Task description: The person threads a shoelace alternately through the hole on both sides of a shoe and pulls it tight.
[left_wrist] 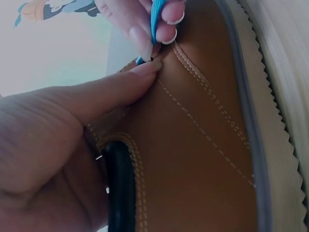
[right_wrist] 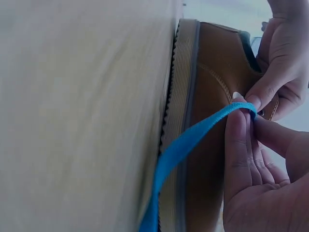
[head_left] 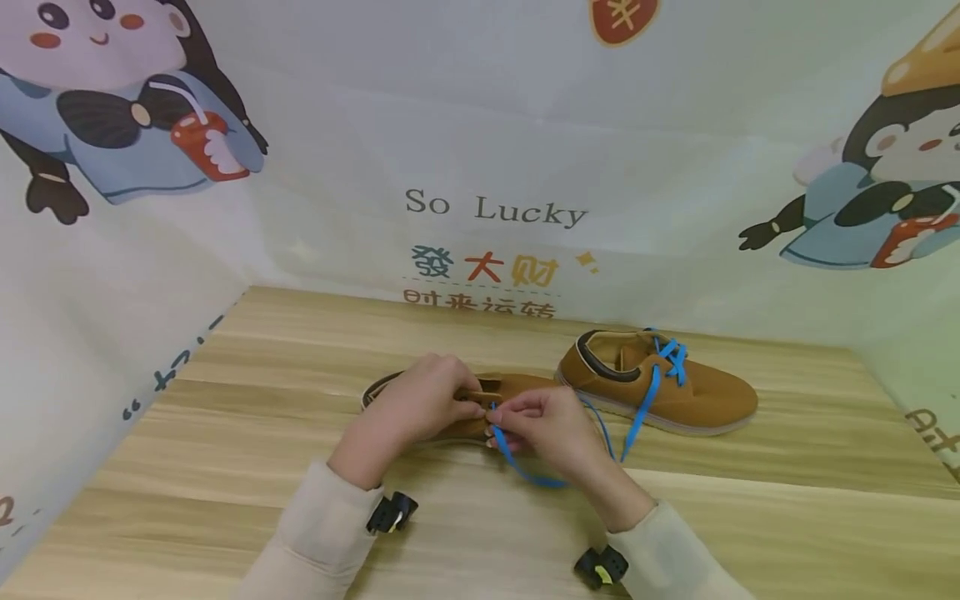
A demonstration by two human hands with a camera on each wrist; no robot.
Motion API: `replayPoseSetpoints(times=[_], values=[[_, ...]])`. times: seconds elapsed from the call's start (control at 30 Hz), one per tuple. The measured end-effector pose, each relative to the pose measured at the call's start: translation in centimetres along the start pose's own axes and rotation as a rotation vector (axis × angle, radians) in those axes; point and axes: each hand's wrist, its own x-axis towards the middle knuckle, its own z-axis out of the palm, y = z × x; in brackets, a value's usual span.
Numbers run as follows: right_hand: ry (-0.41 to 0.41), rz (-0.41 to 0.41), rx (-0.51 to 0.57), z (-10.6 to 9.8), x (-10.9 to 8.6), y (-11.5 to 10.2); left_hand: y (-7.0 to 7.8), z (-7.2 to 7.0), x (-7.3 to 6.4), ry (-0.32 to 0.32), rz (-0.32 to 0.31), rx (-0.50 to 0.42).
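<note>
A brown shoe (left_wrist: 203,145) with pale stitching and a dark collar lining lies on the table, partly covered by both hands. My left hand (head_left: 420,408) grips its eyelet flap, the thumb (left_wrist: 116,94) pressed on the outer side near an eyelet; its other fingers are mostly hidden inside the opening. Close beside that thumb, my right hand (head_left: 551,429) pinches a flat blue shoelace (right_wrist: 181,147) between thumb and fingers. A bit of blue lace also shows at the flap's edge in the left wrist view. The lace hangs in a loop below the right hand.
A matching brown shoe (head_left: 697,404), laced in blue, stands behind and to the right, its lace end trailing onto the wooden table (head_left: 187,417). Printed cloth (head_left: 337,167) walls the table at the back and sides. Small black devices sit at both wrists.
</note>
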Motion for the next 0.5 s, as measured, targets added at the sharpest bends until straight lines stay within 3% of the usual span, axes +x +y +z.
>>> replayPoseSetpoints(times=[0.3, 0.5], values=[[0.009, 0.017, 0.028, 0.29, 0.11, 0.24, 0.3, 0.03, -0.23, 0.03, 0.017, 0.091], [0.066, 0.06, 0.074, 0.64, 0.04, 0.28, 0.44, 0.02, -0.3, 0.023, 0.043, 0.128]])
